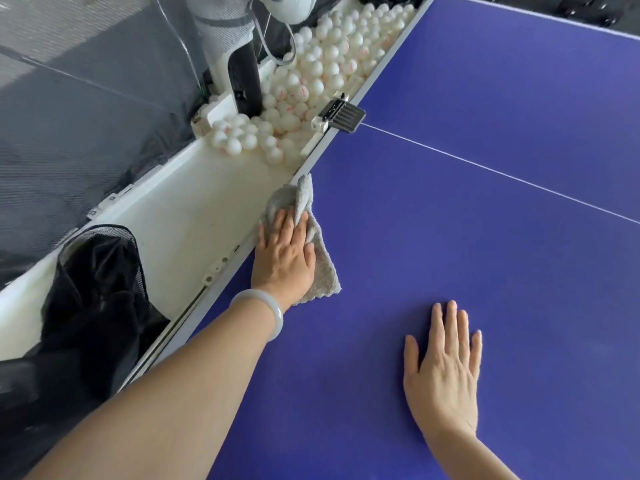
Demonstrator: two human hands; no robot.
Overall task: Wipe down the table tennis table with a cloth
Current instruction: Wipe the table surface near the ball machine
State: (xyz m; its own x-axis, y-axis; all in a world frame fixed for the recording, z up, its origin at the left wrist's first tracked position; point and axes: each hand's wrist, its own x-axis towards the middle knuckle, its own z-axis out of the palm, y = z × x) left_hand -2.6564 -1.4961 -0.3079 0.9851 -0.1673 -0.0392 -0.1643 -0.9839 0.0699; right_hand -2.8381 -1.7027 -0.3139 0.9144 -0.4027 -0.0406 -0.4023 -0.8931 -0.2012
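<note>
Black mesh bag (97, 289) sits in the white collecting tray (194, 209), with balls (322, 64) heaped at its far end. Left hand (282, 254) lies flat on the grey cloth (322, 268), fingers straight, pressing it against the table (485, 237) at its left edge, presumably to clean the border. Right hand (446, 375) rests palm-down on the blue surface, fingers spread, holding nothing — likely bracing the reach.

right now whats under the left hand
A grey cloth, which the left hand presses flat onto the blue table right beside its edge. The table surface beneath the cloth is covered, so its state cannot be seen.
</note>
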